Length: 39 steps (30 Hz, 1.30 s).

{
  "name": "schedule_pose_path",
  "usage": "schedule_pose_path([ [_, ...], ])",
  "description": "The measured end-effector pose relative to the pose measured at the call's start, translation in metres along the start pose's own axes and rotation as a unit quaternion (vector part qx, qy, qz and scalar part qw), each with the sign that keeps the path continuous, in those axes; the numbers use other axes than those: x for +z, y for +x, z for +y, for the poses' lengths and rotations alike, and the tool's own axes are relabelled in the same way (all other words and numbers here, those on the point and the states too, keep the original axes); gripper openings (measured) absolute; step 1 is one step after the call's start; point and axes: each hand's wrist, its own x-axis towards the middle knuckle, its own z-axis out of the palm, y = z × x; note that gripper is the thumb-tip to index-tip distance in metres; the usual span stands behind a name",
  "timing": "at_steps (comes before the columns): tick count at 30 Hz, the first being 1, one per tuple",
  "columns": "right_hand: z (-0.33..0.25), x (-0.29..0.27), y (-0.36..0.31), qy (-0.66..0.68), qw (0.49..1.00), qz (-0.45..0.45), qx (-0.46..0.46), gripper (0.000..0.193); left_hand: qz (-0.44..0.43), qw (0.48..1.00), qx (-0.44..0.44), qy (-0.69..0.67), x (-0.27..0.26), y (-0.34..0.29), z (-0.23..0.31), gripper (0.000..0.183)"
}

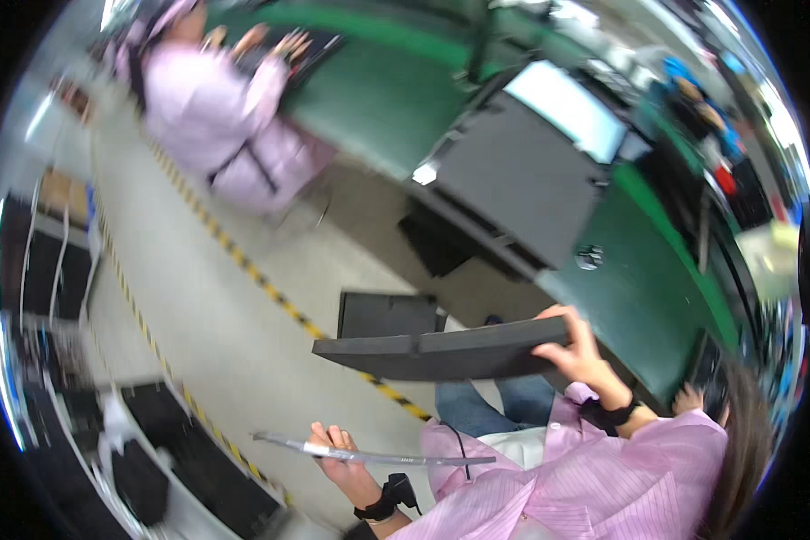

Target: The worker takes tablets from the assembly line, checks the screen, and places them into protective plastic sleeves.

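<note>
My right hand grips one end of a black foam slab, thumb and fingers closed around its edge. The slab is tilted nearly edge-on, with a small notch along its upper edge. Lower down, my left hand holds a thin grey panel, seen almost edge-on, its fingers showing behind it. The panel sits below the slab, apart from it. Dark bands circle both my wrists.
A green workbench carries a black foam tray with a pale panel at its far side. A person in pink sits left. Yellow-black tape crosses the floor near a black box. Black-loaded racks stand lower left.
</note>
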Motion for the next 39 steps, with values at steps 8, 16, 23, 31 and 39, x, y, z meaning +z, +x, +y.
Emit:
schedule_pose_path([
  [8, 0.087, -0.258, -0.248, 0.022, 0.745, 0.634, 0.207, 0.049, -0.314, 0.894, -0.288, 0.141, 0.192, 0.006, -0.098, 0.055],
  [16, 0.214, -0.344, -0.326, -0.014, 0.735, 0.624, 0.267, 0.046, -0.504, 0.681, -0.398, 0.353, 0.307, -0.113, -0.243, 0.037],
  [23, 0.289, -0.390, -0.276, -0.176, 0.712, 0.616, 0.289, 0.055, -0.476, 0.657, -0.455, 0.367, 0.342, -0.180, -0.355, 0.043],
  [31, 0.235, -0.244, -0.180, 0.383, 0.806, 0.372, 0.256, 0.025, -0.500, 0.588, -0.339, 0.537, 0.343, -0.183, -0.430, 0.052],
  [39, 0.219, -0.250, -0.179, -0.148, 0.843, 0.422, 0.299, 0.040, -0.695, 0.508, -0.025, 0.509, 0.446, -0.198, -0.307, 0.042],
])
